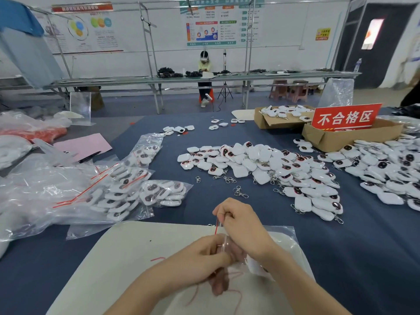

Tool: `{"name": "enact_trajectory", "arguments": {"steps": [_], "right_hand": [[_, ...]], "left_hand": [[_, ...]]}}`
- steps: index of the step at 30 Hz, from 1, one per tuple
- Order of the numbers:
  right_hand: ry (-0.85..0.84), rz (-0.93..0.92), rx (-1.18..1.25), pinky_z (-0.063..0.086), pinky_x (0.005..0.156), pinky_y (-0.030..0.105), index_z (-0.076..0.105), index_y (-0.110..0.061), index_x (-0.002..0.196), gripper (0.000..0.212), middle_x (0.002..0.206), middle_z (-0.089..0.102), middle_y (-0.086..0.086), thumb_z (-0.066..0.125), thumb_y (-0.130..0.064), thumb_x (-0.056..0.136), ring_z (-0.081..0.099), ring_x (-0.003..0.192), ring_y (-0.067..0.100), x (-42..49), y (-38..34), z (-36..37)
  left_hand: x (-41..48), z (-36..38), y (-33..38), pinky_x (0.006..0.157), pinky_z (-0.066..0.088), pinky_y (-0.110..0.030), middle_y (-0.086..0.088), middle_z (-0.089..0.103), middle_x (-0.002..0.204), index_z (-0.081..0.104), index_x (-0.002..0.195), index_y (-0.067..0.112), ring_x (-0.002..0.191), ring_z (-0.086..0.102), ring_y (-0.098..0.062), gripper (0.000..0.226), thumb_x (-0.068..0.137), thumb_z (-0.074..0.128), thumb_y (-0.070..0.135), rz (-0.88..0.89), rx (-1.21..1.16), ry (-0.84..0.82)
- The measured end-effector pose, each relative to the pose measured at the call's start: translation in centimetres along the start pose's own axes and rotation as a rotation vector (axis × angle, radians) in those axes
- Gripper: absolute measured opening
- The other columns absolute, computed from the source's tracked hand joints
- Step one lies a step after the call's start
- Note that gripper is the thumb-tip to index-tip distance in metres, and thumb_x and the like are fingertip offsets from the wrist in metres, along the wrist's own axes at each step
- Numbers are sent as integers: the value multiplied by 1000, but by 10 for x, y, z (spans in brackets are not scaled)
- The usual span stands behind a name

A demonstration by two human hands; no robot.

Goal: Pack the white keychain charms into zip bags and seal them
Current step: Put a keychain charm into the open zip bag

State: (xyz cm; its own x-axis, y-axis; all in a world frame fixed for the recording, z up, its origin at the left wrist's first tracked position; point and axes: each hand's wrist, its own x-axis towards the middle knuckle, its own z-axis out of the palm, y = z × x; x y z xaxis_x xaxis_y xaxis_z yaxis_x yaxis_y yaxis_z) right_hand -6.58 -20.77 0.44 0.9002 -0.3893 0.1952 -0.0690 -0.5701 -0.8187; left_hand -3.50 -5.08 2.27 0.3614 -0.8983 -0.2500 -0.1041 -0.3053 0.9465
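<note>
Two bare forearms reach in from the near edge over a white sheet [127, 258] that lies on the blue worktop [363, 258]. Between the hands, just above the sheet, is a clear zip bag [281, 235]. The left hand [200, 262] holds its near part, fingers [213, 246] curled round the plastic. The right hand [245, 228] is just beyond it, fingers [223, 211] bent and pinching the bag's mouth at the red seal strip [216, 228]. A few white charms [256, 267] show through the plastic under the right wrist. Whether the strip is pressed closed along its length cannot be told. Beyond the hands, loose metal clasps [238, 192] lie scattered on the cloth. Farther off, a broad heap of loose charms [261, 164] spreads across the middle of the worktop, and a second heap [386, 173] lies to the right. To the left, filled bags [141, 192] with red strips lie overlapping on a spread of clear plastic, and a pink paper [81, 146] lies beyond them. At the far right stand two cardboard boxes [329, 137], the nearer one bearing a red sign [345, 117] and the farther one holding more charms. Across the room a person [204, 64] sits at a long bench [181, 79].
</note>
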Motion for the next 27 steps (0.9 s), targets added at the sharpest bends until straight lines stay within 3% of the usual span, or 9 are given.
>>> {"name": "enact_trajectory", "arguments": {"steps": [3, 5, 6, 9, 11, 13, 15, 21, 27], "right_hand": [[-114, -21, 55, 46, 76, 20, 54, -34, 56, 50, 94, 70, -12, 34, 8, 75, 62, 87, 0, 1, 7, -2], [-129, -39, 76, 50, 81, 27, 62, -38, 68, 55, 97, 71, -10, 35, 7, 82, 65, 90, 12, 4, 15, -9], [-93, -38, 82, 51, 81, 29, 65, -40, 77, 55, 96, 70, -9, 36, 6, 85, 65, 86, 14, 7, 20, -14], [92, -11, -26, 45, 71, 17, 65, -40, 109, 47, 99, 62, -10, 44, -1, 93, 54, 71, 0, 29, 37, -32], [149, 25, -301, 44, 90, 28, 56, -31, 133, 47, 124, 56, 0, 46, -6, 95, 54, 99, 9, 49, 49, -45], [130, 95, -578, 40, 105, 42, 40, -24, 148, 54, 149, 40, 8, 47, -10, 97, 45, 126, 28, 68, 63, -54], [89, 149, -722, 37, 108, 43, 30, -23, 153, 55, 159, 28, 7, 45, -16, 100, 40, 133, 33, 81, 73, -60], [139, 101, -951, 38, 100, 39, 39, -20, 148, 43, 149, 40, 4, 41, -25, 105, 44, 125, 29, 99, 95, -69], [161, 79, -935, 37, 100, 40, 43, -17, 145, 41, 145, 46, 7, 35, -35, 108, 44, 127, 30, 104, 104, -75]], "left_hand": [[-3, -9, 0, 48, 40, -13, -6, 67, 65, 63, 96, 15, 52, 60, -11, 23, 105, 50, 32, 13, 193, 60], [-2, -19, -3, 49, 42, -16, 3, 65, 59, 69, 96, 17, 47, 57, -9, 38, 102, 51, 49, 95, 246, 234], [0, -26, -5, 50, 43, -17, 4, 70, 64, 73, 96, 20, 46, 56, -10, 39, 101, 50, 51, 153, 209, 345], [20, -44, -12, 53, 49, -21, -1, 78, 95, 77, 92, 26, 47, 55, -15, 35, 104, 47, 42, 212, -107, 619], [41, -53, -16, 52, 51, -23, -3, 77, 95, 76, 96, 20, 48, 55, -16, 34, 107, 47, 32, 177, -339, 713], [64, -57, -14, 51, 52, -25, -5, 76, 90, 74, 101, 14, 50, 56, -16, 30, 107, 48, 28, 180, -506, 726], [87, -57, -10, 50, 52, -25, -5, 75, 86, 73, 101, 12, 52, 58, -13, 28, 107, 49, 26, 214, -680, 682], [123, -57, -11, 52, 54, -25, -4, 74, 85, 71, 107, 11, 58, 62, -11, 28, 108, 48, 28, 190, -819, 623], [124, -59, -16, 53, 54, -25, -4, 73, 84, 72, 105, 10, 59, 62, -12, 31, 108, 47, 29, 206, -818, 613]]}}
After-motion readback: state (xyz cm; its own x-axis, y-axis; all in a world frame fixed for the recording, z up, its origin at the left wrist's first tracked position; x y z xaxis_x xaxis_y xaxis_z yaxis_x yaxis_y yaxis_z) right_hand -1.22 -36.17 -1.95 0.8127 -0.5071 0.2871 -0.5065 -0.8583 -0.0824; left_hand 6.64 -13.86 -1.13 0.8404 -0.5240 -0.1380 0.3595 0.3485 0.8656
